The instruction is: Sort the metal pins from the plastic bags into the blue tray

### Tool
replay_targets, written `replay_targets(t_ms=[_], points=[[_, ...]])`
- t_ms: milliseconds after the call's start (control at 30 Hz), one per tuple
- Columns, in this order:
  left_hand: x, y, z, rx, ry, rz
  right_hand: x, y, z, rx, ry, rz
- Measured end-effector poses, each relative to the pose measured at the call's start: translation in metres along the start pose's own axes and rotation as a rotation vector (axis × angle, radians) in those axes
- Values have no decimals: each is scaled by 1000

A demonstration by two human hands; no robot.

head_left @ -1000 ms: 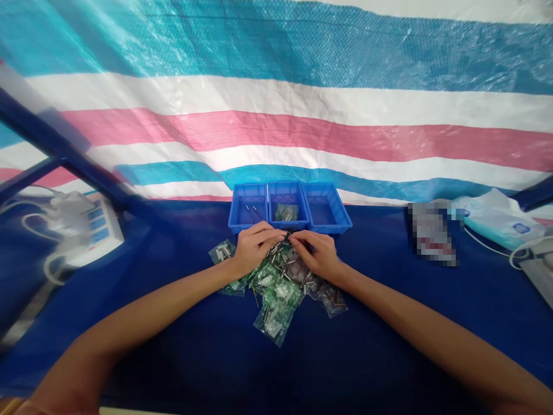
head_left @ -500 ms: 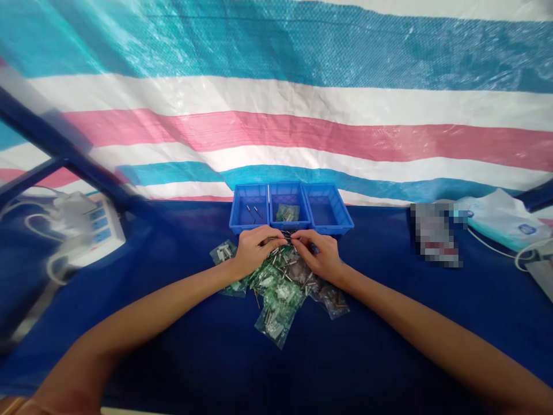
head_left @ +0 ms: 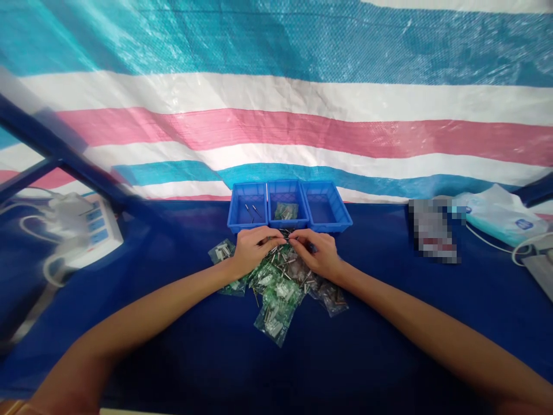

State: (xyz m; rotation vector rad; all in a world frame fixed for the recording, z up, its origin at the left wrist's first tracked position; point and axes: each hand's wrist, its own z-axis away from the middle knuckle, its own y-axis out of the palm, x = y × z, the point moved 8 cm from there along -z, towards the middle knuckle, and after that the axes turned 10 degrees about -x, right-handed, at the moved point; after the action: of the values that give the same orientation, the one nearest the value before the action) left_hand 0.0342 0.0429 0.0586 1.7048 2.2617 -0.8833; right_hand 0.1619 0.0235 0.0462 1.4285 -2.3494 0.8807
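My left hand (head_left: 254,251) and my right hand (head_left: 317,253) meet almost fingertip to fingertip, both pinched closed over the far side of a pile. Whatever lies between the fingertips is too small to make out. Under and in front of the hands spreads the pile of small clear and greenish plastic bags (head_left: 280,291) holding short metal pieces. Thin loose metal rods (head_left: 281,262) lie on top of it. A bag with brownish pieces (head_left: 333,300) is at the pile's right edge, and a bag with pale pieces (head_left: 222,251) lies left of my left hand.
Behind the hands stand three joined blue bins: the left bin (head_left: 235,222) holds thin rods, the middle bin (head_left: 288,223) a small bag, the right bin (head_left: 327,214) nothing visible. A white power strip (head_left: 101,230) with cables is left; a tissue pack (head_left: 501,216) lies right.
The view has shifted slightly. Both hands stay pinched together over the pile, with only slight finger movement. The bins and bags look the same.
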Motion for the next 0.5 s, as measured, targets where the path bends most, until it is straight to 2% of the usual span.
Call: replay_targets(t_ms=[333, 500], points=[[1, -1, 1, -8, -2, 31, -1, 4, 1, 66, 9, 11], [3, -1, 1, -20, -20, 12, -9, 2, 2, 42, 101, -2]])
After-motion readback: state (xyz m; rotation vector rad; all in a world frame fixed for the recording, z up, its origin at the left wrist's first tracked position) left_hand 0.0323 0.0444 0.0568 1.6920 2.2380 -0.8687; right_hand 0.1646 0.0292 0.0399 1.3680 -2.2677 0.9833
